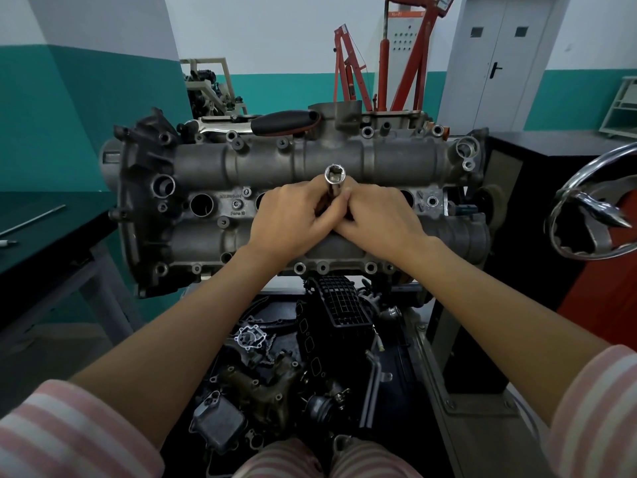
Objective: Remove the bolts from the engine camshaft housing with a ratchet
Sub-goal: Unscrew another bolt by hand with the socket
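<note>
The grey camshaft housing lies across the engine stand in front of me. My left hand and my right hand meet over its middle. Both curl round a chrome socket extension that stands upright, its square drive end facing me. Its lower end is hidden by my fingers. The ratchet, with a black and red handle, lies on the far edge of the housing, apart from both hands. One bolt sits in the housing left of my left hand.
A dark green workbench with a thin rod stands at the left. A chrome handwheel juts in at the right. Below the housing a tray holds several loose engine parts. A red engine hoist stands behind.
</note>
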`<state>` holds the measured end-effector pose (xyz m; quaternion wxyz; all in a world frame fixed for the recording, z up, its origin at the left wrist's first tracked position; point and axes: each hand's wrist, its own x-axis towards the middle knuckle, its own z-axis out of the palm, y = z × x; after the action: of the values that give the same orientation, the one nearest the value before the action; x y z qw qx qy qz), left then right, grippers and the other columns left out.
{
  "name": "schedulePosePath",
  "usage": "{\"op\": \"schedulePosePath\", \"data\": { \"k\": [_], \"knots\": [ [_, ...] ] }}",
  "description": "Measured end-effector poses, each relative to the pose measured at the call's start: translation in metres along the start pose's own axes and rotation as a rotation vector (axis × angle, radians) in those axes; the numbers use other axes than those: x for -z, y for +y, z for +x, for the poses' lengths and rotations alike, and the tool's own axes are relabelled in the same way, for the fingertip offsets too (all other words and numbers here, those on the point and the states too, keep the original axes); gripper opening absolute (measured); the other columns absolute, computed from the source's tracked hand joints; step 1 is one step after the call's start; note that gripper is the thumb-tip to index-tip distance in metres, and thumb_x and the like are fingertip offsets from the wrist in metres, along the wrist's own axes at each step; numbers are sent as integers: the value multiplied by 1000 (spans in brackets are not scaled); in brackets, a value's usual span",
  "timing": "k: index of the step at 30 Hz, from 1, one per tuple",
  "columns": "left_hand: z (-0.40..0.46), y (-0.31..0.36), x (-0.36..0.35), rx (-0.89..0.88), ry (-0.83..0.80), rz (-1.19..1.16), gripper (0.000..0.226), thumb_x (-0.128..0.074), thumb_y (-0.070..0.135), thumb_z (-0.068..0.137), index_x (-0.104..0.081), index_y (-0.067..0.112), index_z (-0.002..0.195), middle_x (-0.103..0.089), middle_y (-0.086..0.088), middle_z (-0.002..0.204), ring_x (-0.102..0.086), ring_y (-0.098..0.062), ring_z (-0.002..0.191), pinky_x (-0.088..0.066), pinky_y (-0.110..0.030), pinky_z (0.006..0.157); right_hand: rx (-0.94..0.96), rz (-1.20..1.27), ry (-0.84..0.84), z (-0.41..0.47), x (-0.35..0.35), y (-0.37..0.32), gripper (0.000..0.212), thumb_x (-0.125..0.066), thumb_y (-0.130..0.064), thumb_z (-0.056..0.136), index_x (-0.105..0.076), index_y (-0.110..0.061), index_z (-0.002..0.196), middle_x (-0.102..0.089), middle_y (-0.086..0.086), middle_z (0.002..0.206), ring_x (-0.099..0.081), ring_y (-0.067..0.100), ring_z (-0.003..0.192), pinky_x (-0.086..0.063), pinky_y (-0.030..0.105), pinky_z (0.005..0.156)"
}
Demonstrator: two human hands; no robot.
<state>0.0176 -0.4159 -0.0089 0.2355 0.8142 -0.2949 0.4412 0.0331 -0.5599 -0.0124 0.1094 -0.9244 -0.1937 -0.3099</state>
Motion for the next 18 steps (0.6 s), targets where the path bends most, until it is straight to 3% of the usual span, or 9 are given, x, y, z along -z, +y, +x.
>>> {"op": "schedulePosePath", "data": {
  "k": [3,5,7,12,18],
  "knots": [
    [0,1,0,-1,6,3,25,-41,42,87,-32,28,68,-24,23,50,-35,-12,47,-18,-17,44,-10,21,11,0,1,0,10,-58,-22,89,-51,-15,90,-26,-20,62,-24,-7,51,-21,-9,66],
    [0,1,1,-4,6,16,22,-41,41,86,-36,25,72,-22,24,51,-35,-11,48,-18,-20,45,-15,37,28,1,1,0,17,-58,-21,89,-53,-11,101,-26,-21,63,-25,-7,51,-22,-8,66],
    [0,0,-1,-7,0,28,25,-39,41,87,-40,22,70,-22,22,50,-36,-13,47,-21,-23,49,-10,35,31,1,1,0,16,-58,-21,89,-53,-11,100,-27,-21,62,-26,-7,51,-23,-8,66],
    [-1,-3,-4,-37,25,22,45,-48,39,89,-16,35,58,-44,-4,42,-45,-27,40,-24,-25,50,1,39,11,1,2,0,14,-57,-25,90,-46,-21,83,-29,-20,61,-28,-8,51,-24,-6,64],
    [0,-3,-6,-28,46,43,56,-54,38,88,-10,37,55,-27,8,44,-28,-15,41,-20,-22,49,1,52,0,1,2,1,14,-55,-23,91,-45,-20,82,-30,-19,61,-30,-8,53,-27,-3,63]
  ]
}}
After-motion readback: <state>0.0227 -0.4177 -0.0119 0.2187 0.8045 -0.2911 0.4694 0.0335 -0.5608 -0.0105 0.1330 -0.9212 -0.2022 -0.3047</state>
